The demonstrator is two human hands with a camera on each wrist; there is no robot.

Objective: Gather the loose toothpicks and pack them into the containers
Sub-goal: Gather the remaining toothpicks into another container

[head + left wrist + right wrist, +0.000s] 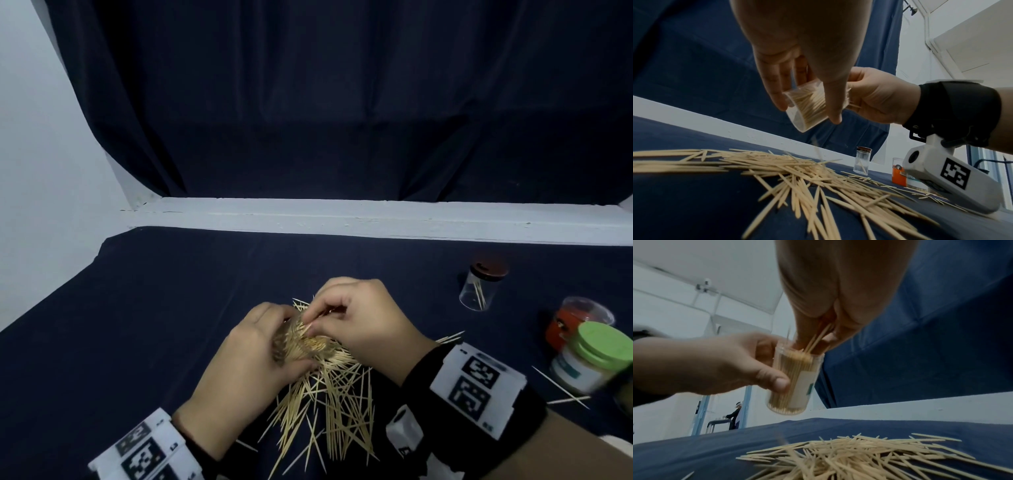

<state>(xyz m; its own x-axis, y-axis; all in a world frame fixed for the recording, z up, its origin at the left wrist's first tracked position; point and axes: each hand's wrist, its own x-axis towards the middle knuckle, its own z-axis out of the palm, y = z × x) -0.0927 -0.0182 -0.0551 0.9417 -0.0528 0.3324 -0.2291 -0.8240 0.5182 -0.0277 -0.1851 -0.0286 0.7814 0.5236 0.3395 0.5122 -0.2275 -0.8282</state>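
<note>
My left hand (260, 346) grips a clear plastic container (795, 379) almost full of toothpicks and holds it tilted above the table. My right hand (346, 318) pinches a few toothpicks (818, 337) with their tips inside the container's open mouth. The same container (807, 105) shows in the left wrist view between the left fingers (774, 87) and thumb, with the right hand (875, 97) behind it. A big pile of loose toothpicks (329, 401) lies on the dark blue cloth below both hands, also seen as the toothpick pile (797, 177) and the toothpick pile (869, 457).
At the right stand a clear jar with a dark red lid (481, 286) holding a few toothpicks, an orange container (575, 322) and a green-lidded jar (592, 356). A couple of stray toothpicks (565, 390) lie near them. A white ledge (376, 219) borders the table's far edge.
</note>
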